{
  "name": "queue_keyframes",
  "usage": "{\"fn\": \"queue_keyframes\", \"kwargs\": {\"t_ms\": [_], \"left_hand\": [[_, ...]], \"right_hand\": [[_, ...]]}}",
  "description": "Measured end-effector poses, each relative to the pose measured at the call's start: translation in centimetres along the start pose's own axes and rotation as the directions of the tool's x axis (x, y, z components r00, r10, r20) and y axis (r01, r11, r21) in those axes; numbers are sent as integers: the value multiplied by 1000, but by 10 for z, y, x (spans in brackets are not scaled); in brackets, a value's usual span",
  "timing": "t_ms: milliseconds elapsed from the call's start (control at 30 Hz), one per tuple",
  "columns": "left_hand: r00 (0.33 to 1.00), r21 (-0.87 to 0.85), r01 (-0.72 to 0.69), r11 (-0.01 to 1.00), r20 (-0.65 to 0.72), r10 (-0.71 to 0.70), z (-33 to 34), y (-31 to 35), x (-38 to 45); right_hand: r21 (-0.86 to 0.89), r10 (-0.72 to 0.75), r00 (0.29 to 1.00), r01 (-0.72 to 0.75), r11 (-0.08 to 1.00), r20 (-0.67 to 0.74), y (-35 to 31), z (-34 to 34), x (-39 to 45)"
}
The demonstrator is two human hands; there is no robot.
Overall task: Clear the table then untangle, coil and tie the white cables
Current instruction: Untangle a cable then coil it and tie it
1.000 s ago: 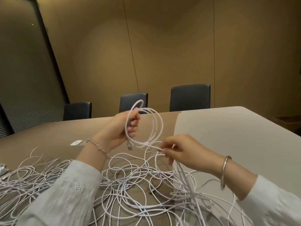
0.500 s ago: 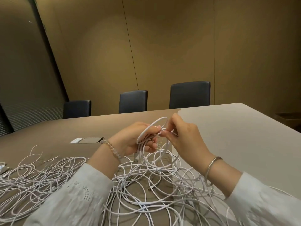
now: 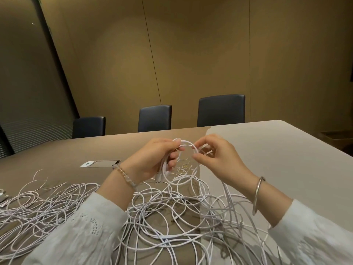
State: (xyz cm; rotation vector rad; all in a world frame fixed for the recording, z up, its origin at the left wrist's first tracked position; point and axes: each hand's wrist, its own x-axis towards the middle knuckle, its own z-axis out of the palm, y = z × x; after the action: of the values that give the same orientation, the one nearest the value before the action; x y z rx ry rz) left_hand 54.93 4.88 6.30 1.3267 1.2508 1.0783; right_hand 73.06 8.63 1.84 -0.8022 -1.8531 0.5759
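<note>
Head view: a small white cable coil (image 3: pixel 182 163) is being gripped by the left hand (image 3: pixel 152 163) and pinched by the right hand (image 3: pixel 215 159); tangled white cables (image 3: pixel 152 217), cut off below, are partly being hidden by pale sleeves (image 3: pixel 80 236) on the beige table (image 3: pixel 267 150).

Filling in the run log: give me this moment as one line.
left hand grips white cable coil | right hand pinches coil's top | tangled white cables on table

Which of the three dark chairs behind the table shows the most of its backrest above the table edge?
The rightmost chair: its backrest shows tallest and widest; the middle chair and left chair show less.
</note>
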Motion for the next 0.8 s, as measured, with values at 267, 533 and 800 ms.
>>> {"fn": "queue_keyframes", "kwargs": {"t_ms": [267,533,800], "left_hand": [[998,-197,53,979,35,-47,-8,11,-8],[999,15,47,999,21,-48,-12,6,-12],[1000,134,9,991,7,-10,-12,5,-13]], "right_hand": [[394,93,990,-130,910,110,1,-1,-5],[225,22,999,-13,974,-39,0,-4,2],[141,0,1000,2,990,-13,-9,2,2]]}}
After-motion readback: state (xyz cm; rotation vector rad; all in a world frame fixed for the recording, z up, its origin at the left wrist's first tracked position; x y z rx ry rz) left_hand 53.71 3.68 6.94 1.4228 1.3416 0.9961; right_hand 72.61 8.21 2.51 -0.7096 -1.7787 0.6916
